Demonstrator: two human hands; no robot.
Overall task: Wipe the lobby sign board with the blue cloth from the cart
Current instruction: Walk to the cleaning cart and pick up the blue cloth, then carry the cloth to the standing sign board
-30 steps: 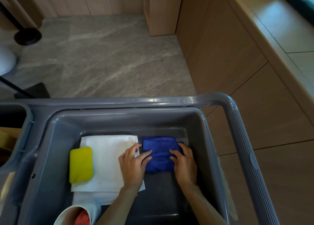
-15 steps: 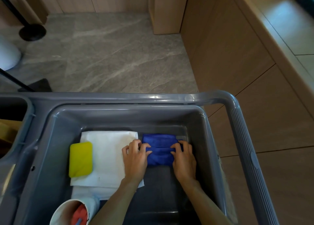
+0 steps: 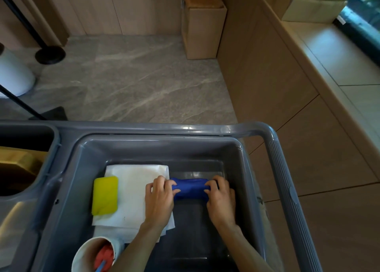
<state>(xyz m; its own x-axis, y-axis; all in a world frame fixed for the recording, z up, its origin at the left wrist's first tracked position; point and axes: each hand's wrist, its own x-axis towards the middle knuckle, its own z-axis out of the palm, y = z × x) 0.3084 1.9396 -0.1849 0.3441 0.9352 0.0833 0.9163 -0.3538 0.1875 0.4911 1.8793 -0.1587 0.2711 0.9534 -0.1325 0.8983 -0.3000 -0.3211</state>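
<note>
The blue cloth (image 3: 190,188) is lying bunched into a short, thick roll — deep royal blue, creased along its length — and stretching crosswise over the dark floor of the grey cart (image 3: 273,140) tub. Its left end is sitting just beside the edge of the white cloth, while its right end is reaching toward the tub's right wall. Both ends are being pinched by hands, so only the middle span is showing.

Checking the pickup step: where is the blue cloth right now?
In the head view, the blue cloth is in the grey cart bin, right of the white towel, gripped at its ends by the left hand and right hand.
</note>
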